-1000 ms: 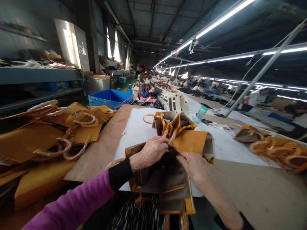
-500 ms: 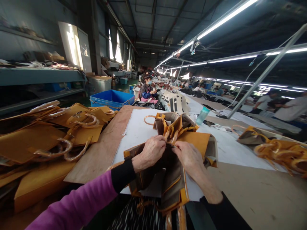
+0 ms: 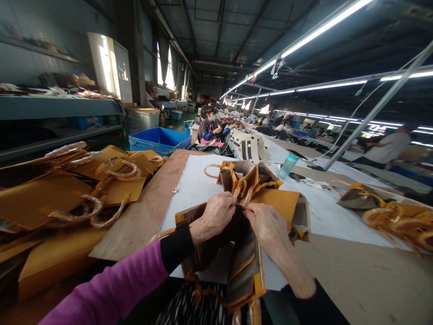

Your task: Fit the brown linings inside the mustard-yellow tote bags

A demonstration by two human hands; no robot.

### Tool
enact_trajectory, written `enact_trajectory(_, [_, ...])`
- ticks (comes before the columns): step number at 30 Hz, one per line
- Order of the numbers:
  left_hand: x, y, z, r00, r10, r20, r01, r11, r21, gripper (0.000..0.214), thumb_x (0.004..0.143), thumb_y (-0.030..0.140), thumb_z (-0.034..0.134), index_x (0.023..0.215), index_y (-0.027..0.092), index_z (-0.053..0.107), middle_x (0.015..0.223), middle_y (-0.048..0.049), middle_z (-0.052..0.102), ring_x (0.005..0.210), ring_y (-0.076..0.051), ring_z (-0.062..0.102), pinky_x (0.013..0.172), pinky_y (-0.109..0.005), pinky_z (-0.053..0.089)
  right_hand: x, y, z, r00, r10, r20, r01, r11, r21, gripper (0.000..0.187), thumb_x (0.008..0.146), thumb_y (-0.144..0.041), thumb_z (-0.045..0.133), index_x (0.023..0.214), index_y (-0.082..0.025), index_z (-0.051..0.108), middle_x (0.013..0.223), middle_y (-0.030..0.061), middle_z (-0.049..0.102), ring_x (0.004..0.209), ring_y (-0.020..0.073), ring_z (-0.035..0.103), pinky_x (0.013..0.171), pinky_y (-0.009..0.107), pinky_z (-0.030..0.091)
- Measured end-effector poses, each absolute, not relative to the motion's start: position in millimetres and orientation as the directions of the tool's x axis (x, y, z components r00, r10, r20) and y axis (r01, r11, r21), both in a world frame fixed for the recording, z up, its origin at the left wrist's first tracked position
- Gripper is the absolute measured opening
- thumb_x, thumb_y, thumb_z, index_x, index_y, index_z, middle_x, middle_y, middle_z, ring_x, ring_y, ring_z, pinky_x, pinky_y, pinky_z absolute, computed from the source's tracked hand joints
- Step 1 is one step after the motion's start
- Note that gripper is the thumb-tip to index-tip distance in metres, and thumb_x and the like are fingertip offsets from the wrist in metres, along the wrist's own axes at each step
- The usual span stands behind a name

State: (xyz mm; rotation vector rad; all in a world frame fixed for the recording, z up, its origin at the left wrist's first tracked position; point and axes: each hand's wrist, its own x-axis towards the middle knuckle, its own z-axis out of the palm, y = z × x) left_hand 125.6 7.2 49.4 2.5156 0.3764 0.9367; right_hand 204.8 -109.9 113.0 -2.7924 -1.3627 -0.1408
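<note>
A mustard-yellow handbag [image 3: 245,271] with a grey-brown lining lies spread at the table's near edge, its plastic-wrapped handles hanging down toward me. My left hand [image 3: 216,212] is closed on the far edge of this bag, fingers curled and pinching. Just to its right, my right hand [image 3: 269,225] pinches the same edge between thumb and fingers. A small gap separates the two hands. Whatever lies under the fingertips is hidden. Right beyond my hands stand more yellow bags [image 3: 248,178], bunched together with their linings showing.
Yellow bags [image 3: 43,194] with wrapped handles pile up on the left. A blue bin [image 3: 158,140] stands behind them. Beyond the white-covered table sits a masked person [image 3: 209,124]. A teal cup [image 3: 288,166] and further bags [image 3: 399,212] are to the right, near a slanted metal pole [image 3: 375,108].
My view has shifted slightly, so the surroundings appear a little further right and lower. Both hands keep their pinch on the bag's edge, almost in the same place.
</note>
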Motion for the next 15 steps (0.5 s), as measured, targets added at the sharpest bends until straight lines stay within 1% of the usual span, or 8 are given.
enact_trajectory(2, [127, 6, 50, 0.733, 0.4, 0.551, 0.111, -0.869, 0.483, 0.019, 0.078, 0.009, 0.046, 0.063, 0.014, 0.057, 0.073, -0.0025, 0.058, 0.066, -0.012, 0.052, 0.06, -0.022, 0.04, 204, -110, 114, 0.628, 0.772, 0.093, 0.774, -0.632, 0.02, 0.031, 0.087, -0.04, 0.041, 0.085, -0.024, 0.067, 0.084, 0.0077, 0.068, 0.081, 0.0224, 0.061, 0.056, 0.028, 0.032])
enact_trajectory(5, [129, 4, 50, 0.73, 0.396, 0.557, 0.097, -0.867, 0.489, 0.018, 0.077, 0.008, 0.046, 0.064, 0.014, 0.055, 0.068, -0.0009, 0.056, 0.063, -0.011, 0.05, 0.058, -0.022, 0.038, 203, -106, 115, 0.637, 0.762, 0.116, 0.766, -0.643, 0.018, 0.025, 0.086, -0.036, 0.043, 0.091, -0.025, 0.065, 0.088, 0.0074, 0.068, 0.081, 0.0232, 0.062, 0.057, 0.029, 0.032])
enact_trajectory(10, [125, 5, 50, 0.745, 0.379, 0.549, 0.059, -0.858, 0.511, 0.015, 0.077, 0.006, 0.046, 0.067, 0.015, 0.052, 0.069, 0.0, 0.055, 0.065, -0.011, 0.05, 0.061, -0.021, 0.039, 209, -99, 114, 0.528, 0.848, 0.051, 0.849, -0.527, -0.026, 0.021, 0.083, -0.033, 0.049, 0.092, -0.027, 0.067, 0.087, 0.0053, 0.069, 0.086, 0.0215, 0.06, 0.062, 0.027, 0.034])
enact_trajectory(11, [122, 6, 51, 0.757, 0.359, 0.546, 0.041, -0.86, 0.509, 0.013, 0.077, 0.006, 0.046, 0.07, 0.015, 0.052, 0.071, 0.0001, 0.056, 0.066, -0.011, 0.05, 0.062, -0.021, 0.039, 211, -99, 113, 0.519, 0.853, 0.053, 0.854, -0.518, -0.039, 0.021, 0.083, -0.032, 0.049, 0.092, -0.026, 0.068, 0.087, 0.0052, 0.069, 0.086, 0.0211, 0.06, 0.063, 0.027, 0.035])
enact_trajectory(13, [114, 10, 54, 0.784, 0.295, 0.546, -0.013, -0.872, 0.489, 0.012, 0.076, 0.006, 0.048, 0.082, 0.016, 0.053, 0.08, -0.0009, 0.059, 0.073, -0.013, 0.053, 0.067, -0.022, 0.042, 213, -103, 112, 0.507, 0.859, 0.071, 0.861, -0.502, -0.082, 0.022, 0.083, -0.03, 0.049, 0.09, -0.026, 0.069, 0.085, 0.0048, 0.069, 0.085, 0.0201, 0.061, 0.065, 0.027, 0.035])
enact_trajectory(15, [104, 16, 58, 0.801, 0.252, 0.543, -0.03, -0.889, 0.457, 0.023, 0.075, 0.009, 0.051, 0.097, 0.016, 0.052, 0.094, -0.0033, 0.06, 0.084, -0.015, 0.054, 0.073, -0.024, 0.043, 214, -110, 111, 0.485, 0.867, 0.114, 0.872, -0.469, -0.142, 0.021, 0.083, -0.028, 0.049, 0.085, -0.025, 0.069, 0.08, 0.0032, 0.069, 0.081, 0.0183, 0.061, 0.065, 0.026, 0.035])
